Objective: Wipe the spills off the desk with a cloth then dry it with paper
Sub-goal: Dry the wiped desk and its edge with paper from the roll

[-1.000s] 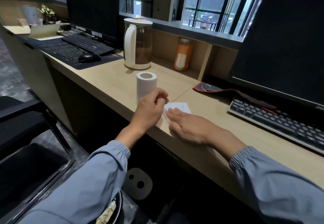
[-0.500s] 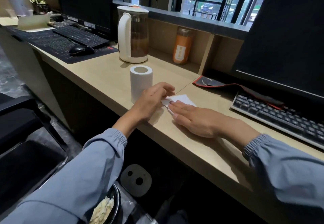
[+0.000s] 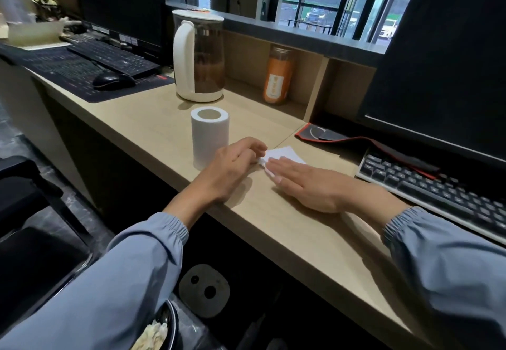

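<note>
A white sheet of paper [image 3: 284,154] lies flat on the light wooden desk [image 3: 287,229] near its front edge. My right hand [image 3: 309,182] lies flat on the sheet with straight fingers and covers its near half. My left hand [image 3: 232,166] has curled fingers and pinches the sheet's left corner. A white paper roll [image 3: 209,136] stands upright just left of my left hand. No cloth shows in view, and I can make out no spill on the wood.
A white-handled kettle [image 3: 198,56] and an orange bottle [image 3: 278,75] stand behind the roll. A keyboard [image 3: 438,191] and monitor [image 3: 449,56] are at the right, another keyboard [image 3: 109,56], mouse [image 3: 113,81] and monitor at the left. A bin [image 3: 156,333] is under the desk.
My left hand came down from above the sheet to pinch its left corner. My right hand stayed flat on the paper. The camera moved closer to the desk.
</note>
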`<state>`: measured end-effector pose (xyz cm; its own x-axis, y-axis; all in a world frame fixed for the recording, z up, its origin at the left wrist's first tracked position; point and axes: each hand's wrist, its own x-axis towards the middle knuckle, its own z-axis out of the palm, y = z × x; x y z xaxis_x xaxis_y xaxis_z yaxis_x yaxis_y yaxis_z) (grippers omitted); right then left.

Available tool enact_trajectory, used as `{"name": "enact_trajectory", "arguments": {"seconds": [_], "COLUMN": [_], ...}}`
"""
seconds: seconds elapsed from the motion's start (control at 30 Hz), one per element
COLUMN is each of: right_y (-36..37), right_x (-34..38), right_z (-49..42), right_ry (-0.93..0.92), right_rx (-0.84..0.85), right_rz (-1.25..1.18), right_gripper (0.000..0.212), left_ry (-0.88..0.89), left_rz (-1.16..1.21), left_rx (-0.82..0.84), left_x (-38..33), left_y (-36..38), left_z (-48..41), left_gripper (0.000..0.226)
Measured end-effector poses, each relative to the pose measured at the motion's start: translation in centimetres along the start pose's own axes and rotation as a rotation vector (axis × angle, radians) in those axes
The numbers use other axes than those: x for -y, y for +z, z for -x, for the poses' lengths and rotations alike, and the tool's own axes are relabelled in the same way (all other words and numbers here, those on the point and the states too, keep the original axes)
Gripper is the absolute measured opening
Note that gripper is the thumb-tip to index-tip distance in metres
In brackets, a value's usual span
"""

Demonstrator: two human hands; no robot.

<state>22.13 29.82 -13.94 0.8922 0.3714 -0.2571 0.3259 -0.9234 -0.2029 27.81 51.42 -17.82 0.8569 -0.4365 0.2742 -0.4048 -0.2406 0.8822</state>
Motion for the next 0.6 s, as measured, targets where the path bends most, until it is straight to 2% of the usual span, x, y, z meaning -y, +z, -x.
{"name": "enact_trajectory", "arguments": {"seconds": [0.07, 0.17, 0.2, 0.3, 0.47, 0.6], "right_y": [-0.1, 1.0, 0.7, -0.6, 0.2, -1.4], "right_x": [0.0, 0.6, 0.2, -1.3, 0.2, -1.4], "right_z": [-0.2, 0.1, 0.0, -1.4, -1.1, -2.5], "right_ry": [0.028, -0.134, -0.129, 0.053, -0.031, 0.16], "right_rx": [-0.004, 0.064, 0.068, 0.014, 0.078, 0.018], "right_rz": [0.023, 0.0, -0.017, -0.003, 0.001, 0.01], "right_gripper": [0.06, 0.059, 0.058, 0.06, 0.061, 0.062], "left_ry": [0.011, 0.017, 0.009, 0.027, 0.05, 0.03], "left_rz": [0.007, -0.012, -0.019, -0.01, -0.084, -0.082], "left_rx": [-0.009, -0.01, -0.002, -0.026, -0.028, -0.016], "left_x": [0.2, 0.2, 0.2, 0.1, -0.1, -0.2], "left_y": [0.1, 0.0, 0.0, 0.2, 0.3, 0.5], "left_z": [0.0, 0.0, -0.1, 0.2, 0.3, 0.4], "left_gripper": [0.042, 0.041, 0.042, 0.039, 0.037, 0.04]}}
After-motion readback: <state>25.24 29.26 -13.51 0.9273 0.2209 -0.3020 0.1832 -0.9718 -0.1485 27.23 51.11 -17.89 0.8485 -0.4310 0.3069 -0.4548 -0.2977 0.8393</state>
